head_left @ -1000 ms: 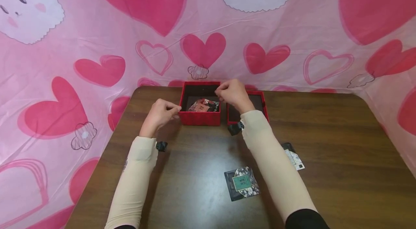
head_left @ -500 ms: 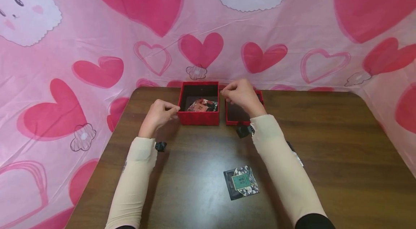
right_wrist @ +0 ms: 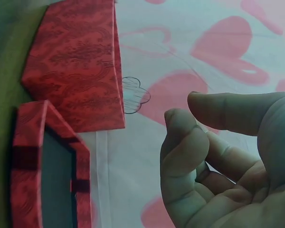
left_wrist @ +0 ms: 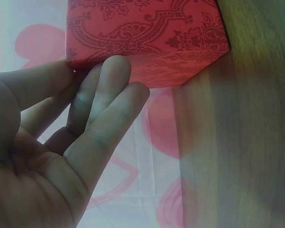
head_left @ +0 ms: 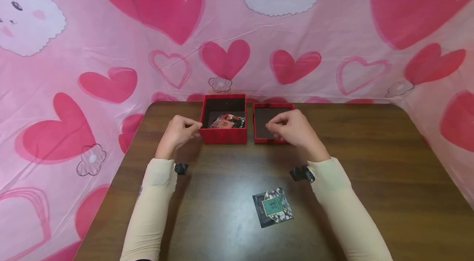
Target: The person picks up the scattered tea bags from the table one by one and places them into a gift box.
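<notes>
My left hand (head_left: 179, 132) pinches the front left corner of the rim of an open red patterned box (head_left: 224, 136). In the left wrist view, its thumb and fingers meet at the corner of the box. A reddish printed sachet (head_left: 223, 122) lies inside the box, in clear shiny wrapping. Over the front of the shallow red lid (head_left: 255, 127), my right hand (head_left: 296, 131) hovers with loosely bent fingers. The right wrist view shows nothing between its thumb and fingers. The lid lies beside the box, its dark inside facing up.
A black sachet with a green label and floral print (head_left: 273, 207) lies flat on the wooden table (head_left: 214, 199), nearer to me. A pink heart-patterned cloth (head_left: 259, 59) hangs behind the table and along its sides.
My right hand has moved from the box's right rim to the right and nearer, over the lid. The right forearm now hides a second sachet. My left hand stays at the box corner.
</notes>
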{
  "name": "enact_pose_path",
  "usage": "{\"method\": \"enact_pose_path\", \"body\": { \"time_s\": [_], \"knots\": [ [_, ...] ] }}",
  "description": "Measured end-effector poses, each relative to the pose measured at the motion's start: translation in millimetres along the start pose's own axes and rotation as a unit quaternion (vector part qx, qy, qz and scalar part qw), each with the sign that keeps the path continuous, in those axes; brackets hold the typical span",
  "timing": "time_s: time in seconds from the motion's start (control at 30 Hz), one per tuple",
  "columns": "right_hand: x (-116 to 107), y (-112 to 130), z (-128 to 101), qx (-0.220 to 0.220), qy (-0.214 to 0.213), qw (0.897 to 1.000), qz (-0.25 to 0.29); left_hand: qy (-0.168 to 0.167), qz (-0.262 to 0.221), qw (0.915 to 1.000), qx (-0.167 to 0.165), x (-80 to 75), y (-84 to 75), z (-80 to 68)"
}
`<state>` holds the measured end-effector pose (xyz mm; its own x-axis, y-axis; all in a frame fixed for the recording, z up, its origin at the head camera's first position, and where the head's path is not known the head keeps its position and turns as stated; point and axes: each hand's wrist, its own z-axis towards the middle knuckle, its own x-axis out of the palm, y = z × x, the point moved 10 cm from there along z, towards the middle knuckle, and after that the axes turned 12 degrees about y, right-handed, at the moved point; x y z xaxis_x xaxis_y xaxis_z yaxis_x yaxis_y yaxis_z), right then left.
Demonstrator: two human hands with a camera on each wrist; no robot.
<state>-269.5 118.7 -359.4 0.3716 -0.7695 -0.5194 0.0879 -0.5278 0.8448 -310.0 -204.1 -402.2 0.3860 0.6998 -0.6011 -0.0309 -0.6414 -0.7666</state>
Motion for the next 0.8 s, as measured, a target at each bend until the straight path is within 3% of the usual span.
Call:
{"method": "enact_pose_path", "body": {
  "time_s": [0.37,0.57,0.8],
  "knots": [
    [5,-35,-57,0.038,0.0,0.999,0.027,0.001,-0.004,1.0,-0.005,-0.3,1.4,0.3],
    [15,-46,-64,0.033,0.016,0.999,0.011,0.0,0.003,1.0,-0.005,-0.2,2.4,0.0],
    [45,-70,-68,0.052,0.062,0.997,0.008,-0.001,-0.003,1.0,-0.001,-0.4,2.5,0.4]
  ]
}}
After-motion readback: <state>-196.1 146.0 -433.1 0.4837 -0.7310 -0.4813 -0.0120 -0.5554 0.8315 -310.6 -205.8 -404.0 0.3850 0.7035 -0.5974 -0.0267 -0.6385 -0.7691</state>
